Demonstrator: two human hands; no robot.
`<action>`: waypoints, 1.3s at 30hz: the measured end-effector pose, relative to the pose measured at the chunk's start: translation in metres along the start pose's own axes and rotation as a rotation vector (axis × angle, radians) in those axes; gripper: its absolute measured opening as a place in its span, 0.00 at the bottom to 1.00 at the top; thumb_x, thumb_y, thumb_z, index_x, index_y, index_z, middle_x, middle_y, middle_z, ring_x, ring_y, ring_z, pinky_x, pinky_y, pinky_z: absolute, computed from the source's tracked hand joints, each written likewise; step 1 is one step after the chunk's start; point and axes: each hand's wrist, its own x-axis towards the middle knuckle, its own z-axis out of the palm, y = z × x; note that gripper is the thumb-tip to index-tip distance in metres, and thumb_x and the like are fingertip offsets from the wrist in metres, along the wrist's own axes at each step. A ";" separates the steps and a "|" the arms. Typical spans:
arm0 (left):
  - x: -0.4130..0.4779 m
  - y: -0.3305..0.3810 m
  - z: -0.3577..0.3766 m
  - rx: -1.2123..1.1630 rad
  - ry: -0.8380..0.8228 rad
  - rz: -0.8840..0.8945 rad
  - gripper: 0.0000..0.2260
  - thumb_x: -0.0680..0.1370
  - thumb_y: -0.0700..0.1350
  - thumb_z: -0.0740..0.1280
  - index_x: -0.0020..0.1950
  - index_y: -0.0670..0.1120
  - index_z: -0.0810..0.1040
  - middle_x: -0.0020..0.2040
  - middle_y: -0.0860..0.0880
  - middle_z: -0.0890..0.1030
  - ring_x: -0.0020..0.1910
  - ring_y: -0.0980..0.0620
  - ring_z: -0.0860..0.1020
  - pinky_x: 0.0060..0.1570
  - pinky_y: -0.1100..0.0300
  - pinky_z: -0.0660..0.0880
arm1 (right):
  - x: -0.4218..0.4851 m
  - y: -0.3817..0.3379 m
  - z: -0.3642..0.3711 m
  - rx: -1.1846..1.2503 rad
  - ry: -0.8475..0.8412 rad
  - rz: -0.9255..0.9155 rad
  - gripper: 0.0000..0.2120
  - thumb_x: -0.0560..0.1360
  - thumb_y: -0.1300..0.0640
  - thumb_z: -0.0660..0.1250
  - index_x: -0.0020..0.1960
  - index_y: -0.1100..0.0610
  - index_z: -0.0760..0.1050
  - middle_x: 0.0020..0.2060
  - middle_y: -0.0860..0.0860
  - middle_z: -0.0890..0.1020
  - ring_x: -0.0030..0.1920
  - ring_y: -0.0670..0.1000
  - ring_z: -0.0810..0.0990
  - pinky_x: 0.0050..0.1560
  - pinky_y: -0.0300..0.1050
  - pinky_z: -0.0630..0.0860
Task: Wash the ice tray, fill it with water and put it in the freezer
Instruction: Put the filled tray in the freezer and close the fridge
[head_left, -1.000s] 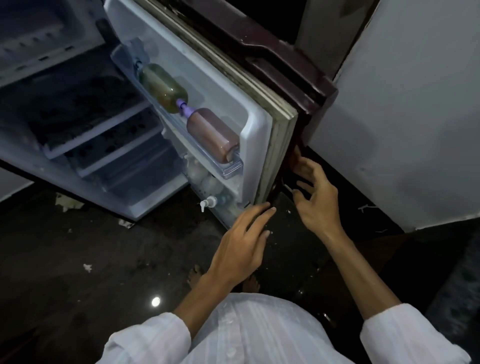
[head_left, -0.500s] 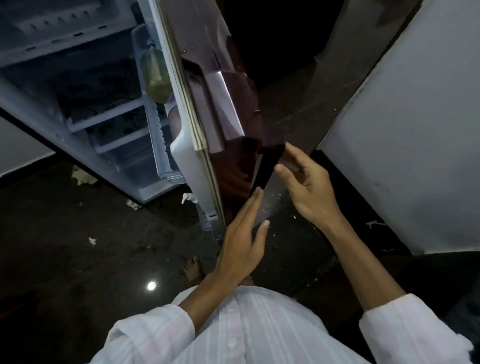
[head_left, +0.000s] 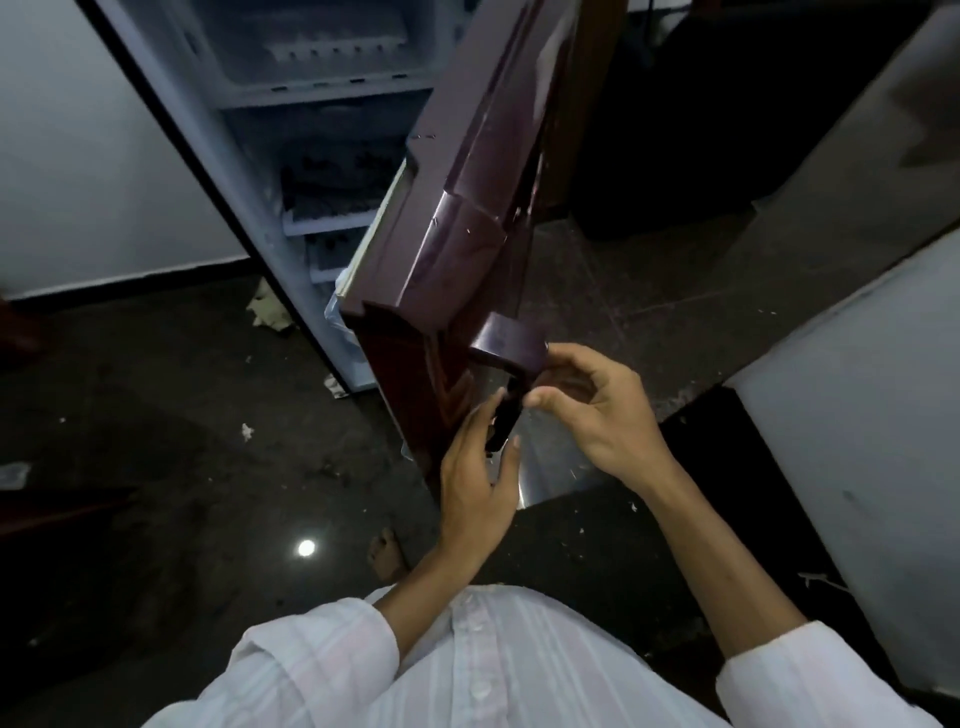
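While the maroon fridge door (head_left: 467, 218) stands partly open, swung across the front of the cabinet, the person leans over it with both hands at the lower end of its handle (head_left: 506, 340). Their right hand (head_left: 597, 415) is curled around that end: the fingertips reach the handle's corner and the thumb presses toward the dark strip below it. Their left hand (head_left: 475, 483) comes up from beneath with straight fingers laid flat against the same dark strip, gripping nothing. The two hands are close together, almost touching. Past the door's edge the white inside of the fridge shows, with the freezer compartment (head_left: 322, 47) at the top and the shelves (head_left: 327, 218) lower down. A pale ridged shape sits in that compartment, but it is too dim for me to tell whether it is the ice tray, so I cannot say where the tray is. A bare foot (head_left: 387, 553) stands on the dark glossy floor (head_left: 156, 467), near a small bright reflection (head_left: 306, 547). Crumpled scraps (head_left: 267, 312) lie by the base of the fridge. White shirt sleeves (head_left: 322, 660) fill the bottom of the view.
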 end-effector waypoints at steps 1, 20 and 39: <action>0.002 -0.002 -0.006 -0.017 0.037 -0.016 0.22 0.80 0.42 0.68 0.71 0.56 0.68 0.68 0.57 0.74 0.69 0.59 0.73 0.68 0.57 0.72 | 0.005 -0.001 0.009 0.010 -0.028 0.004 0.18 0.70 0.61 0.75 0.60 0.58 0.79 0.51 0.52 0.84 0.53 0.49 0.84 0.56 0.45 0.80; 0.096 -0.073 -0.150 0.142 0.344 -0.023 0.13 0.80 0.44 0.67 0.65 0.45 0.79 0.51 0.50 0.85 0.47 0.59 0.83 0.48 0.69 0.78 | 0.125 -0.031 0.178 0.023 -0.257 -0.064 0.11 0.74 0.62 0.73 0.56 0.59 0.79 0.48 0.48 0.85 0.51 0.45 0.84 0.53 0.37 0.78; 0.273 -0.133 -0.280 0.246 0.267 0.058 0.13 0.81 0.38 0.65 0.65 0.40 0.78 0.49 0.42 0.85 0.46 0.49 0.83 0.42 0.80 0.69 | 0.292 -0.048 0.310 -0.075 -0.040 -0.168 0.09 0.72 0.60 0.75 0.52 0.58 0.81 0.43 0.43 0.84 0.45 0.37 0.83 0.45 0.28 0.75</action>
